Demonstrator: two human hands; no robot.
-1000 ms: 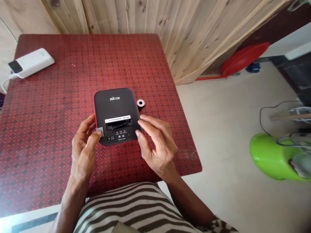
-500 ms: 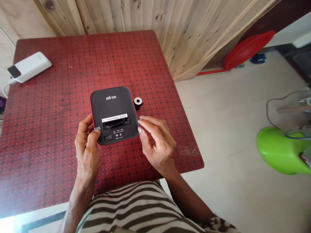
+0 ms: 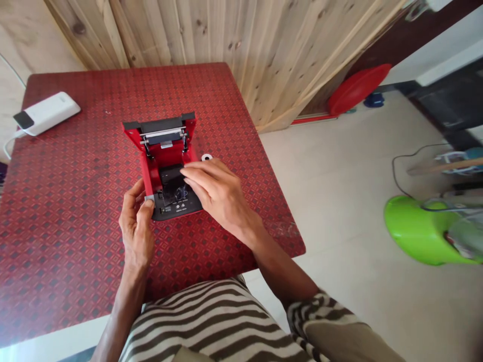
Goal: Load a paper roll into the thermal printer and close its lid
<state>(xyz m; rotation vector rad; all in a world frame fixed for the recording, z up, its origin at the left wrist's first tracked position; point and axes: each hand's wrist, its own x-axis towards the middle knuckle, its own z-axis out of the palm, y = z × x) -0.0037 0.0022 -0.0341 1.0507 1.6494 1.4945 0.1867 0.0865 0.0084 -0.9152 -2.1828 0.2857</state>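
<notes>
One red table (image 3: 90,191) lies beneath the device (image 3: 168,176), beside wooden planks (image 3: 241,55).

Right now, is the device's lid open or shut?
Open: the lid stands raised at the far end of the device, and its red inside shows.

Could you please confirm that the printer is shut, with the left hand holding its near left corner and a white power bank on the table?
The printer is open: its lid stands raised in the head view. The left hand does hold its near left corner, and the white power bank is on the table.
</notes>
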